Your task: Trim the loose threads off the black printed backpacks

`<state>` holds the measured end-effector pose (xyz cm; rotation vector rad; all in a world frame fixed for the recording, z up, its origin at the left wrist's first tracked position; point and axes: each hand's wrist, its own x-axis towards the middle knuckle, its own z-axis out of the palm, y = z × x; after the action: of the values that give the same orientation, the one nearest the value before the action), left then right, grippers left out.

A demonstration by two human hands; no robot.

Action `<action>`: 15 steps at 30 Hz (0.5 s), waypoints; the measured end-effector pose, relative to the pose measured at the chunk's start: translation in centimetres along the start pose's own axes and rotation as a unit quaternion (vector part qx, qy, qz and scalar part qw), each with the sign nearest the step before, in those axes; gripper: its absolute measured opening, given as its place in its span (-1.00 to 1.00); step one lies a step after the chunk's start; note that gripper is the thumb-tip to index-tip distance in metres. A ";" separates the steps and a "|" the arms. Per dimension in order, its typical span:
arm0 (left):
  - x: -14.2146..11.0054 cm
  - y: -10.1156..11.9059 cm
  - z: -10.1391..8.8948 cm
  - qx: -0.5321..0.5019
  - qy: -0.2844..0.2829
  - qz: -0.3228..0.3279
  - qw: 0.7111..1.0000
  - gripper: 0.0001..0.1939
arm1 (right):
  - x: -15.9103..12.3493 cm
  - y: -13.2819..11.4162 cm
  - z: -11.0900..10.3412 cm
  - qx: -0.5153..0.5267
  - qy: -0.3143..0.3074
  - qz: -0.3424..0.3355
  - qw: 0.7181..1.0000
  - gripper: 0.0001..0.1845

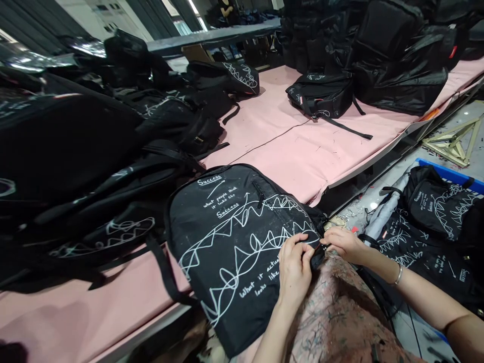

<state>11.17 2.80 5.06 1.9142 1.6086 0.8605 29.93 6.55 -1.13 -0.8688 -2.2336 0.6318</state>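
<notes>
A black backpack [230, 242] with white scribble lines and the word "Success" printed on it lies front up, half on the pink table edge and half on my lap. My left hand [295, 269] is closed, pinching the bag's edge near its top right corner. My right hand [342, 242] is closed too, gripping the same corner by the zipper end from the right. A bracelet sits on my right wrist. What exactly the fingertips pinch is too small to make out.
Heaps of black backpacks [75, 166] crowd the left of the pink table [302, 151]; more stand at the back [325, 96] and far right [397, 55]. A blue crate [454, 174] of printed bags [434, 201] sits on the floor at right.
</notes>
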 end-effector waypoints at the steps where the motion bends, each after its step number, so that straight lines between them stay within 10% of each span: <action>1: 0.0 0.0 0.0 -0.008 0.003 -0.001 1.000 -0.82 | 0.0 0.1 0.1 0.002 0.004 -0.001 1.000 -0.65; 8: 0.2 -0.7 -1.9 -0.100 0.065 -0.049 0.992 -0.74 | -1.1 0.6 0.7 0.021 0.037 0.017 0.999 -0.69; 15: -3.0 -2.6 -4.4 0.103 0.103 -0.054 0.988 -0.77 | -1.9 0.5 -0.1 0.013 0.017 0.024 0.999 -0.74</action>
<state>5.88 0.26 5.75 1.9048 1.9739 0.9027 31.28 5.58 -2.15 -0.9164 -2.1759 0.6613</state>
